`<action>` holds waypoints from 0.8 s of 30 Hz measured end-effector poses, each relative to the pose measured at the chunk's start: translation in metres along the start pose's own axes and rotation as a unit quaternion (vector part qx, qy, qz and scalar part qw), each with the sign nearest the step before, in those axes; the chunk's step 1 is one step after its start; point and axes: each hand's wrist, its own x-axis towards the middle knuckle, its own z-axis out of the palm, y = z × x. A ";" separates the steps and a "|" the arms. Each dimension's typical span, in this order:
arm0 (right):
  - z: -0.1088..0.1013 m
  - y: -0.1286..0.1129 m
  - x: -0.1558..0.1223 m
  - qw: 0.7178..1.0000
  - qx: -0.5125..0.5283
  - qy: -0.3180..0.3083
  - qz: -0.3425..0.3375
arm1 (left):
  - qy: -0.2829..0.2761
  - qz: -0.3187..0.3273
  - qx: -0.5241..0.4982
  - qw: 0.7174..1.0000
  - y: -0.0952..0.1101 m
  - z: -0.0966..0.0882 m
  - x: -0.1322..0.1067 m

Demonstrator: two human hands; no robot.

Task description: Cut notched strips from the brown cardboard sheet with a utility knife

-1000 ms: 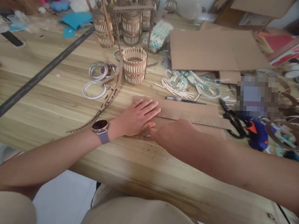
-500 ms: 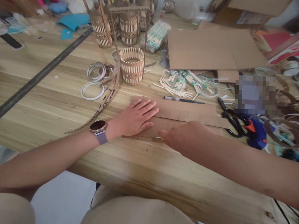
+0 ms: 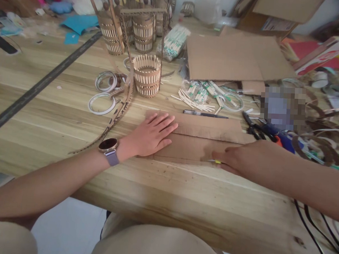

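Centrally, the left hand [image 3: 153, 136] is laid open and spread on cardboard [image 3: 185, 148]; right of centre, a narrow yellow tool [image 3: 217, 161] is grasped by the right hand [image 3: 238, 158] near the cardboard's lower edge. A stick basket [image 3: 146, 81] is placed upper centre.

Matt cardboard sheet [image 3: 188, 147], smooth wooden table [image 3: 144, 189], glossy watch [image 3: 108, 144]

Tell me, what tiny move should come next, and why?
Maybe the right hand should slide the yellow tool slightly rightward: its tip is by the near edge of the cardboard, a thin line runs left of the tip, and the left hand lies flat on top.
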 end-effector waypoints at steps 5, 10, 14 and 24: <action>-0.011 -0.013 0.009 0.996 0.070 0.029 -0.043 | 0.012 0.001 -0.001 1.000 0.000 0.001 0.000; -0.021 -0.057 0.047 0.998 0.031 0.021 -0.054 | 0.012 0.001 0.011 1.000 0.002 -0.002 0.000; -0.018 -0.066 0.063 0.996 0.020 0.026 -0.081 | 0.011 0.003 0.012 1.000 0.003 -0.003 0.000; -0.013 -0.069 0.063 0.994 -0.009 0.064 -0.089 | 0.019 0.001 0.011 1.000 0.002 -0.001 0.001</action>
